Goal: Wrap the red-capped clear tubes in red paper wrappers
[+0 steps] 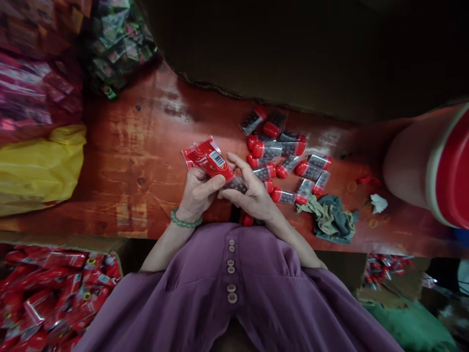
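Low over the table's near side, my left hand pinches a red printed packet with a white barcode label, its thumb across the lower edge. A green bead bracelet circles that wrist. My right hand has its fingers closed around a small clear bottle with dark contents. The bottle meets the packet's right end; whether it is partly inside, I cannot tell. Just beyond my right hand lie several similar clear bottles with red caps, on their sides. Another red cap shows below my right wrist.
Crumpled grey-green cloths and a white scrap lie right. A red-lidded tub stands at far right, a large dark carton behind. Left are a yellow bag and filled plastic bags. Red packets fill a box below.
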`<state>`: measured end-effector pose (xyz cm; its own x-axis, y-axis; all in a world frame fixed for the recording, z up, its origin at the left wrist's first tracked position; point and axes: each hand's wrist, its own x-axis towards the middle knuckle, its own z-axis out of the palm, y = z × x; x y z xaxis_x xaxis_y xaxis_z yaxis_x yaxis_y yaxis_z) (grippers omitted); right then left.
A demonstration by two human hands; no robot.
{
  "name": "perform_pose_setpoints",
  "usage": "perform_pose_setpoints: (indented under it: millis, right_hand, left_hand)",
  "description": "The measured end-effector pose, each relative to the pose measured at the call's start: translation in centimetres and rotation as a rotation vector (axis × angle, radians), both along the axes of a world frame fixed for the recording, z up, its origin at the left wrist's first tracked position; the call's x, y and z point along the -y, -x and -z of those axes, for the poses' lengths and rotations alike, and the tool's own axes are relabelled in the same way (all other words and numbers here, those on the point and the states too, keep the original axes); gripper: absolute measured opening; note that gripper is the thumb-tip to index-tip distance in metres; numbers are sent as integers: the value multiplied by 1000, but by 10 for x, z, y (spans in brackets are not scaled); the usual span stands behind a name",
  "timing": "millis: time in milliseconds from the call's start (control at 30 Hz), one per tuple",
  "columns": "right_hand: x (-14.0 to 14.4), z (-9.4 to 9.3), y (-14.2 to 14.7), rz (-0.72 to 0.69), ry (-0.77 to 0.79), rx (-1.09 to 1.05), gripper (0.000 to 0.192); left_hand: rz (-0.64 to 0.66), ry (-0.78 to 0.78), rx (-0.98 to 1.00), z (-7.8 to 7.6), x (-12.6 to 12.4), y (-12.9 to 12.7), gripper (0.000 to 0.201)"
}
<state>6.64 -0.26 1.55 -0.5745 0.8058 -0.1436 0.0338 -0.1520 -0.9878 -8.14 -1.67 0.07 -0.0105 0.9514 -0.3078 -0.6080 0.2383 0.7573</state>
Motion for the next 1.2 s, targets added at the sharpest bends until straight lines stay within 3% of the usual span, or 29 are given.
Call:
perform_pose_setpoints:
  millis: [133,367,533,733,833,1067,1200]
  right_hand:
    - [-1,2,4,19,-83,33,71]
    - [4,9,0,46,-389,355,72]
    - [1,11,-3,34,-370,338,74]
    - [0,13,2,14,-449,352,60]
    - [1,14,2,2,-389,352,63]
    - [-6,11,2,-13,-365,129,53]
    - [-5,10,2,15,-370,225,63]
  left_hand:
    - [-67,42,-10,0,2,-4,33]
    - [-92,131,-40,1,-3,-5,34]
    - [-77,117,-72,2,-4,-6,35]
    - [-55,131,-39,2,-8,-4,34]
    - [-50,126,-68,1,-10,-4,32]
    - [-45,38,-64,-2,-1,-4,37]
    - [-94,48,-45,1,3,-2,27]
